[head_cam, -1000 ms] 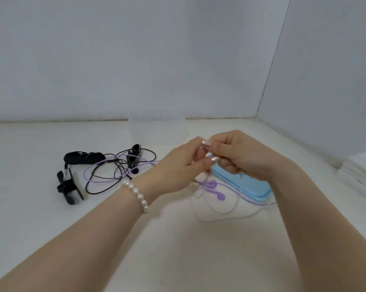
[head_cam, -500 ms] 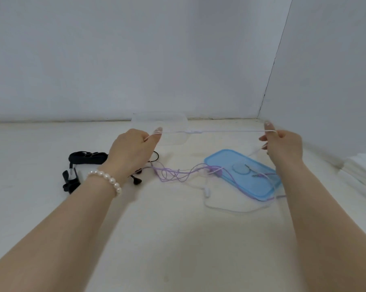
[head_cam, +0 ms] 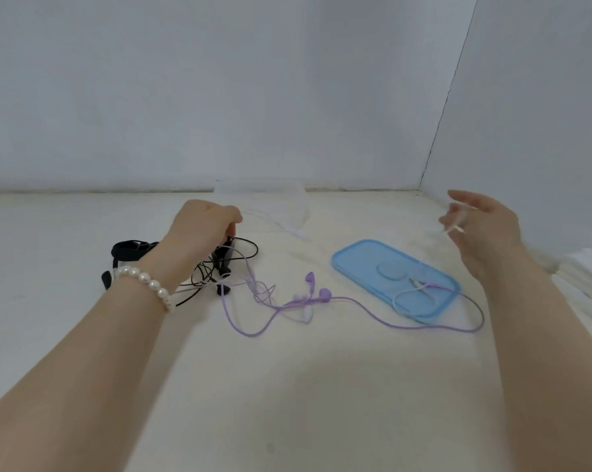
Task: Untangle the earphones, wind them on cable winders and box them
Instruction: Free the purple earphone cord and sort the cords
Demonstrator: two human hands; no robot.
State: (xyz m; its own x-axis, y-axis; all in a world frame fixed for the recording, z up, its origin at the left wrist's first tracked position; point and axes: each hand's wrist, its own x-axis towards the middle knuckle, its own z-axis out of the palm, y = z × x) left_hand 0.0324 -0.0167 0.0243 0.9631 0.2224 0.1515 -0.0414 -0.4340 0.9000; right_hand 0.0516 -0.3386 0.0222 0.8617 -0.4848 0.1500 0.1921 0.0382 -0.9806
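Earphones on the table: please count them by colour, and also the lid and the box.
Purple earphones: 1
Black earphones: 1
White earphones: 1, its cable held by the left hand
Blue lid: 1
Clear box: 1
Total: 5

The right hand [head_cam: 488, 229] is motion-blurred, so its fingertips smear and whether they pinch the thin white cable [head_cam: 287, 228] cannot be told. The left hand [head_cam: 202, 229] covers its own fingertips and part of the black earphones [head_cam: 226, 264]. The wrist hides much of the black cable winders [head_cam: 127, 248]. The clear box [head_cam: 264, 199] at the table's far edge is barely distinguishable from the wall. Both forearms run off the bottom edge.
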